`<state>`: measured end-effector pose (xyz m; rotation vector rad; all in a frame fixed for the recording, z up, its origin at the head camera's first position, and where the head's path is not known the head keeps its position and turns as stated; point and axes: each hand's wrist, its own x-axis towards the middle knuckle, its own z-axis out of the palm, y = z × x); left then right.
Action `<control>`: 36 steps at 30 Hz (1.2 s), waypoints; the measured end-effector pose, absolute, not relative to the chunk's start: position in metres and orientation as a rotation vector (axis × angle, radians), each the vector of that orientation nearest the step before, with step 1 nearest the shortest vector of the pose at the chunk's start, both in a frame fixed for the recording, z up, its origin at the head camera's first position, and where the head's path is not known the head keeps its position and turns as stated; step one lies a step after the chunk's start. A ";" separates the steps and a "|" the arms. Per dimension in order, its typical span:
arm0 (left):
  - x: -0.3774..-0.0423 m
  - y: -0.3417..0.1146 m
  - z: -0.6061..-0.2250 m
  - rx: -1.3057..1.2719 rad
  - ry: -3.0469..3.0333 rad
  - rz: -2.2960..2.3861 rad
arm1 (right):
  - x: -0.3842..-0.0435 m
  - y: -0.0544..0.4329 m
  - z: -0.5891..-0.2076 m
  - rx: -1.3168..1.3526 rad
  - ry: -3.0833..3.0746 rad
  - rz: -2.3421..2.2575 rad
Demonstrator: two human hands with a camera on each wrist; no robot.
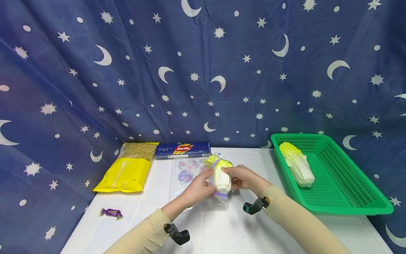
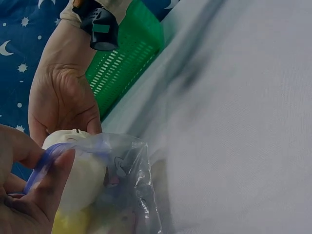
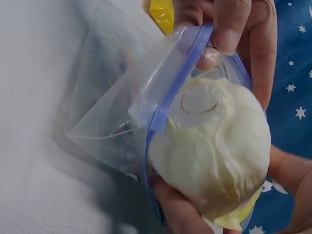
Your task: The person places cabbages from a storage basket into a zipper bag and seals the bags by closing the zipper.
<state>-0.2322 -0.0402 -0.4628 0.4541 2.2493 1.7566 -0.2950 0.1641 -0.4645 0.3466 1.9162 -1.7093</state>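
A small napa cabbage [image 1: 223, 179], white with yellow leaf tips, sits partly in the mouth of a clear zip bag [image 1: 185, 176] with a purple zip strip. My left hand [image 1: 199, 188] pinches the bag's rim, the strip [image 3: 181, 78] running just below its fingertips in the right wrist view. From the other side my right hand [image 1: 245, 176] grips the cabbage, thumb on top and fingers beneath. In the left wrist view the yellow leaf end [image 2: 73, 220] shows through the plastic, while the white base [image 3: 209, 141] faces the right wrist camera.
To the right stands a green basket [image 1: 344, 210] with another napa cabbage [image 1: 297, 165] in it. A spaghetti box [image 1: 168, 151] and a yellow pasta bag [image 1: 127, 174] lie at the back left. One purple wrapped candy [image 1: 111, 212] is on the table's left side.
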 end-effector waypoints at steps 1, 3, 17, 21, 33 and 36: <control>-0.233 -0.040 -0.463 0.452 2.232 1.770 | -0.295 0.164 -0.464 0.344 1.901 -1.717; -0.233 -0.041 -0.464 0.448 2.202 1.791 | -0.295 0.166 -0.464 0.354 1.846 -1.756; -0.233 -0.044 -0.458 0.397 2.191 1.786 | -0.295 0.165 -0.464 0.161 1.899 -1.700; -0.234 -0.045 -0.456 0.398 2.148 1.829 | -0.293 0.161 -0.462 0.103 1.991 -1.640; -0.239 -0.045 -0.454 0.341 2.002 1.964 | -0.286 0.152 -0.459 0.110 2.251 -1.544; -0.241 -0.045 -0.454 0.310 1.977 2.011 | -0.285 0.150 -0.459 0.092 2.285 -1.513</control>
